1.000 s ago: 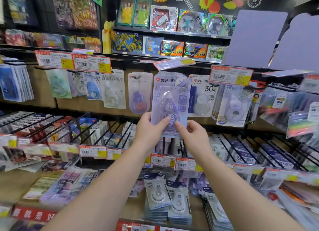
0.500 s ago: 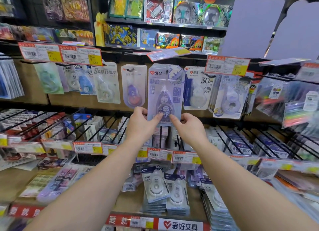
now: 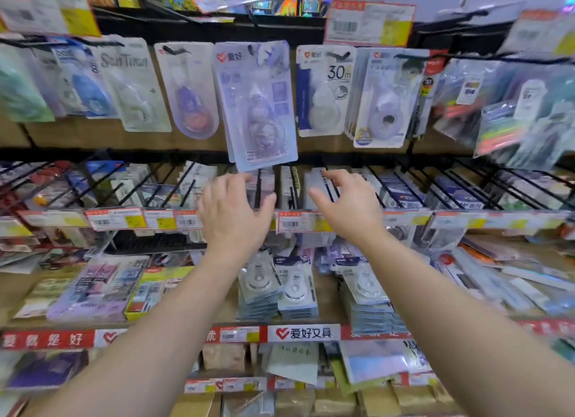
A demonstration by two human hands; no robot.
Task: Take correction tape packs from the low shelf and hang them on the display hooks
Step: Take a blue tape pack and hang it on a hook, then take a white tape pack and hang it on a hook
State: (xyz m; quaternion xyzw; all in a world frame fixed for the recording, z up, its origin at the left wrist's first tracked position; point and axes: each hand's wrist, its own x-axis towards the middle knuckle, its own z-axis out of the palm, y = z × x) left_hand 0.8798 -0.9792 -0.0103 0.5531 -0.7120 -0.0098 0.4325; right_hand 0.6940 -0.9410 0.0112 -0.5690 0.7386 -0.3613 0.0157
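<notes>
Lilac pack [image 3: 256,105]: correction tape in a blister card, hanging from a display hook in the middle of the hook row, tilted a little with its lower edge swung to the right. We hold nothing on it; both our hands sit just below its bottom edge, apart from it.

Left hand [image 3: 231,212]: raised, back toward us, fingers loosely spread and slightly bent, gripping nothing.

Right hand [image 3: 348,203]: raised beside the left, fingers spread and gently curled, thumb out to the side, empty.

Neighbouring packs: a rounded purple pack [image 3: 189,89] hangs just left of the lilac one; a "30m" pack [image 3: 323,89] hangs just right.

Price tag [image 3: 368,23]: red-edged with a yellow patch, clipped to the rail above the right-hand packs.

Low shelf [image 3: 303,332]: red and white front strip. On it we count stacks of white tape packs [image 3: 277,289] lying flat beneath our wrists, more to the right [image 3: 367,292].

The frame is motion-blurred; small print is unreadable.
</notes>
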